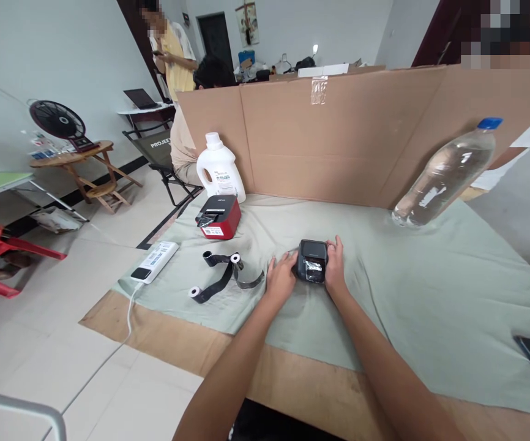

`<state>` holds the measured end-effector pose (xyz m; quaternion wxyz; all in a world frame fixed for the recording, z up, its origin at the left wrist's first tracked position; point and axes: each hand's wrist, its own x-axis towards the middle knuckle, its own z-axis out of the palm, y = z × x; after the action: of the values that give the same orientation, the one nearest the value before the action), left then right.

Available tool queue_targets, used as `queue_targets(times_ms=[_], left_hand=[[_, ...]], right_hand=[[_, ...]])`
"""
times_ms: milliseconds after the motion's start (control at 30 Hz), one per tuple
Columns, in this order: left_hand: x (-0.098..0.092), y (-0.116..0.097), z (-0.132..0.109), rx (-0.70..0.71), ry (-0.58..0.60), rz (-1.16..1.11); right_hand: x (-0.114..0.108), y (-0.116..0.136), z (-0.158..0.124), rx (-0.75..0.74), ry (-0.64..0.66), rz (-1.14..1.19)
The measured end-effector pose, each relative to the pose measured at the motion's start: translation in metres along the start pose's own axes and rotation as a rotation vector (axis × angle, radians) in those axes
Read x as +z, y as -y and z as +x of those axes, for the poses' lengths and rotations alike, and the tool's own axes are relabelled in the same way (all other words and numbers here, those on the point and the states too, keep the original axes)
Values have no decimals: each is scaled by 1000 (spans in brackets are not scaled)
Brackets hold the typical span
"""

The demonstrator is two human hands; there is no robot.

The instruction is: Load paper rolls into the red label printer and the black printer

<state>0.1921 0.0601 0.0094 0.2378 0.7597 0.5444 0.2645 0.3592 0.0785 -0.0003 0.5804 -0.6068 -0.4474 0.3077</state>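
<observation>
**Entry: small black printer, held at both flanks**

Small black printer (312,260): sits mid-table (430,294) on the green cloth, with a shiny strip showing at its near end.

Left hand (279,278) and right hand (335,266): grasping its two sides, fingers curled against the casing.

Step, as judged: steadying the unit in place.

Further handling calls for an even two-sided hold, because the cloth looks loose.

To the left: black ribbon with spools (223,277), red printer (219,216).

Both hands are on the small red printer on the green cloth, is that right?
Not quite. The head view shows the left hand and right hand against the sides of the small black printer on the green cloth. The red printer sits untouched farther back, by the white bottle.
</observation>
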Motion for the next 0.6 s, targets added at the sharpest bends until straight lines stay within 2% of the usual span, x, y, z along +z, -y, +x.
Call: queue_targets(times_ms=[233, 600], left_hand=[[-2, -3, 0, 8, 4, 20], [-7, -11, -3, -27, 17, 102]], right_hand=[[0, 5, -2, -31, -59, -64], [3, 1, 2, -48, -134, -16]])
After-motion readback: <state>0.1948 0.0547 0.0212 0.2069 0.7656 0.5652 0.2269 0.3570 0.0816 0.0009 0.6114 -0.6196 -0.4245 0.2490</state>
